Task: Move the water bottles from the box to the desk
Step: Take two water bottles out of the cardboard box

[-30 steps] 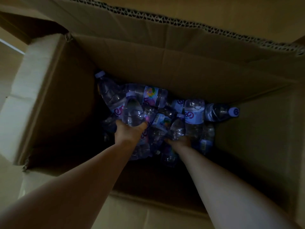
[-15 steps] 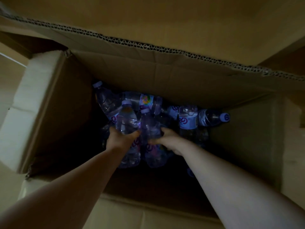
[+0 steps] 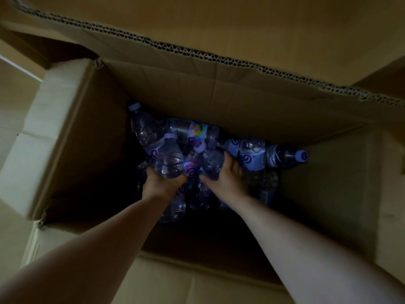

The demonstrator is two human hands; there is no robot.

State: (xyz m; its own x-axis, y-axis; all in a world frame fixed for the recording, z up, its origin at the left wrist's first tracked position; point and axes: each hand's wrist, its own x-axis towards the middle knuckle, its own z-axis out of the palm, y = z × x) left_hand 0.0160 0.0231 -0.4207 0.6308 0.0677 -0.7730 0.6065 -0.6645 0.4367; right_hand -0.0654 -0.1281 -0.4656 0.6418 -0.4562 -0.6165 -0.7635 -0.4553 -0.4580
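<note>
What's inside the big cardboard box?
The cardboard box holds a heap of water bottles. The left hand and right hand each grip one. Bottles lower in the heap are hidden in shadow.

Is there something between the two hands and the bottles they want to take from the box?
No. The left hand and the right hand each already grip a bottle. Above them the cardboard box is open; the desk is out of view.
</note>
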